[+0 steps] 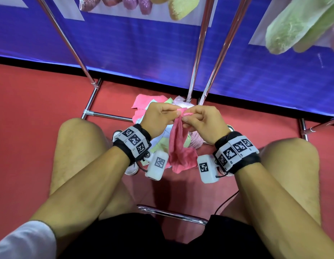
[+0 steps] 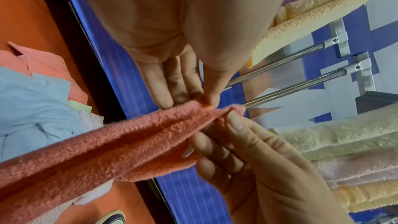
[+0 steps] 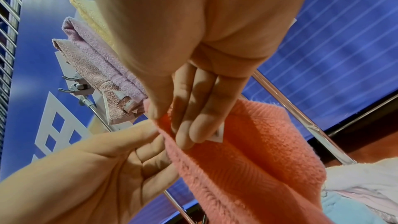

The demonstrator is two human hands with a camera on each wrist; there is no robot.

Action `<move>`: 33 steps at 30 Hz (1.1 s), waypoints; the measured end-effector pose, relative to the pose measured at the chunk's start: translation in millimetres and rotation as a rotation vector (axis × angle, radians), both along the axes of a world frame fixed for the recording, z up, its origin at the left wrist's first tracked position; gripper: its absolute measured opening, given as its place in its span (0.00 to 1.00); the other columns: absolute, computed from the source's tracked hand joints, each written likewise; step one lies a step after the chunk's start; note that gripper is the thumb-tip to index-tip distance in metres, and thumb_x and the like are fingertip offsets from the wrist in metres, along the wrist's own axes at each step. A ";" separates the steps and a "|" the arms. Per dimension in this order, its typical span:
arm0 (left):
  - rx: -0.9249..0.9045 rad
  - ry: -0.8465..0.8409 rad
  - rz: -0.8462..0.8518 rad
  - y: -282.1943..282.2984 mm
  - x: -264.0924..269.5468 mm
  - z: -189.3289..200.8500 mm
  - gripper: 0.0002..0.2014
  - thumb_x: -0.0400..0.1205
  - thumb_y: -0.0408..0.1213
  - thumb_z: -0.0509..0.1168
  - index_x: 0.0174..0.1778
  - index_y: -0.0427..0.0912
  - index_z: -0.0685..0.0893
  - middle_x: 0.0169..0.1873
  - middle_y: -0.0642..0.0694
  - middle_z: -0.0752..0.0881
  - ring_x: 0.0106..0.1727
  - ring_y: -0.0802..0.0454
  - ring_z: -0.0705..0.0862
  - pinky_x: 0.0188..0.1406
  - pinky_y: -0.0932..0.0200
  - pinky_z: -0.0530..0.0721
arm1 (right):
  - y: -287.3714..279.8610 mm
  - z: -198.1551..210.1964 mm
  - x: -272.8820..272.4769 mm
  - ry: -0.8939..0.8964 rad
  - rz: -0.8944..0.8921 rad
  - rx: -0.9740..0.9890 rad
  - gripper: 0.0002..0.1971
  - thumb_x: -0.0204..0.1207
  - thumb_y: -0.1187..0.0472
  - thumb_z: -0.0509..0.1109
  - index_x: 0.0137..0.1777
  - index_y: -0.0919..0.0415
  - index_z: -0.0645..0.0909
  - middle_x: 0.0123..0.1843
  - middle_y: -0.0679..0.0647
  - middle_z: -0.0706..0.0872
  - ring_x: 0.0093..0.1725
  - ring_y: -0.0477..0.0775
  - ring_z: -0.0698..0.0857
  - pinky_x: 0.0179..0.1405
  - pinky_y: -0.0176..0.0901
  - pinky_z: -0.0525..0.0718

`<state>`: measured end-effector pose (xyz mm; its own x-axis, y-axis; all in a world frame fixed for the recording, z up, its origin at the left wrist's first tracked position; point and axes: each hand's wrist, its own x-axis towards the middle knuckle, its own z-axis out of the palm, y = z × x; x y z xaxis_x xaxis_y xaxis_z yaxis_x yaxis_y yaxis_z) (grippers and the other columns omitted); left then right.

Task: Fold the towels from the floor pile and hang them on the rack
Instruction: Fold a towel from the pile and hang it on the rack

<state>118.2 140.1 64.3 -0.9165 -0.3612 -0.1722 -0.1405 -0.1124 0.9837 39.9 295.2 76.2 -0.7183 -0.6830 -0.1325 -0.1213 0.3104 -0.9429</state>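
A pink towel (image 1: 181, 146) hangs bunched between my knees, its top edge held up at both hands. My left hand (image 1: 162, 114) pinches that edge with thumb and fingers, and my right hand (image 1: 197, 118) pinches it right beside, almost touching. The left wrist view shows the towel (image 2: 107, 142) gathered into folds at the pinch. In the right wrist view the towel (image 3: 258, 159) drapes down with a small white label under my fingers. Below lies the floor pile (image 1: 156, 103) of pink, green, blue and white towels. The chrome rack (image 1: 199, 45) stands in front.
Folded towels (image 1: 181, 6) hang on the rack's upper bars, with green ones (image 1: 293, 30) at the top right. A blue banner wall (image 1: 134, 43) stands behind the rack. My bare knees flank the pile on red carpet (image 1: 31, 109). A chrome bar (image 1: 171, 214) lies near my seat.
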 end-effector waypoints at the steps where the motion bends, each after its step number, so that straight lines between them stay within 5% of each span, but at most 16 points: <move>1: 0.000 0.005 -0.006 0.0 0.3 -0.1 0.08 0.80 0.23 0.69 0.54 0.31 0.88 0.40 0.39 0.91 0.41 0.48 0.91 0.47 0.56 0.90 | -0.1 0.9 0.6 -0.010 -0.002 -0.004 0.03 0.80 0.68 0.71 0.48 0.64 0.87 0.38 0.61 0.92 0.40 0.57 0.92 0.41 0.46 0.91; 8: -0.087 0.053 -0.046 5.1 1.0 2.6 0.10 0.82 0.22 0.66 0.58 0.31 0.87 0.41 0.39 0.90 0.44 0.49 0.90 0.47 0.58 0.89 | -0.3 -3.8 -2.1 0.098 -0.002 0.061 0.08 0.82 0.62 0.70 0.45 0.65 0.87 0.35 0.55 0.91 0.33 0.49 0.91 0.33 0.31 0.85; 13: -0.246 0.091 -0.098 4.4 1.1 -4.4 0.10 0.83 0.29 0.66 0.51 0.26 0.89 0.45 0.24 0.88 0.46 0.40 0.86 0.54 0.31 0.85 | 0.3 -8.1 -2.2 0.207 0.012 0.108 0.09 0.82 0.58 0.70 0.40 0.55 0.87 0.33 0.49 0.91 0.33 0.45 0.90 0.38 0.38 0.87; 17: -0.461 0.081 -0.131 1.6 0.8 -7.4 0.12 0.82 0.36 0.66 0.54 0.35 0.91 0.48 0.43 0.92 0.52 0.45 0.90 0.55 0.40 0.86 | 1.7 -13.7 -6.1 0.234 -0.017 0.116 0.08 0.81 0.55 0.71 0.41 0.51 0.88 0.31 0.46 0.90 0.33 0.45 0.90 0.45 0.53 0.90; 21: -0.557 0.073 -0.192 0.5 2.5 -5.4 0.12 0.81 0.39 0.65 0.53 0.42 0.92 0.42 0.39 0.91 0.43 0.41 0.88 0.48 0.47 0.88 | 2.8 -16.2 -6.4 0.227 -0.038 0.136 0.08 0.80 0.53 0.72 0.39 0.50 0.87 0.29 0.47 0.90 0.31 0.45 0.90 0.44 0.54 0.90; 24: -0.527 0.046 -0.246 -0.8 4.8 -3.9 0.14 0.77 0.33 0.68 0.57 0.39 0.91 0.39 0.40 0.91 0.37 0.55 0.86 0.46 0.59 0.88 | 4.3 -14.1 -6.0 0.234 -0.024 0.145 0.11 0.78 0.51 0.74 0.37 0.55 0.88 0.28 0.48 0.89 0.30 0.45 0.89 0.44 0.53 0.90; 28: -0.497 0.020 -0.213 -1.4 4.4 -6.5 0.12 0.75 0.34 0.75 0.54 0.43 0.92 0.42 0.42 0.93 0.46 0.45 0.91 0.52 0.43 0.89 | 4.8 -11.7 -2.4 0.236 -0.001 0.157 0.12 0.79 0.51 0.73 0.39 0.57 0.89 0.28 0.48 0.89 0.29 0.46 0.89 0.43 0.52 0.90; 33: -0.334 0.031 -0.152 -1.6 2.4 0.3 0.12 0.75 0.28 0.76 0.54 0.35 0.90 0.46 0.39 0.92 0.50 0.43 0.92 0.57 0.45 0.89 | 1.4 -5.2 -2.4 0.211 -0.023 0.098 0.09 0.80 0.55 0.73 0.45 0.59 0.91 0.31 0.51 0.90 0.31 0.48 0.90 0.38 0.51 0.91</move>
<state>120.6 138.5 64.6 -0.9670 -0.2518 -0.0391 -0.1006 0.2360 0.9665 37.5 296.6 71.0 -0.7523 -0.6575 -0.0425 -0.3047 0.4043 -0.8624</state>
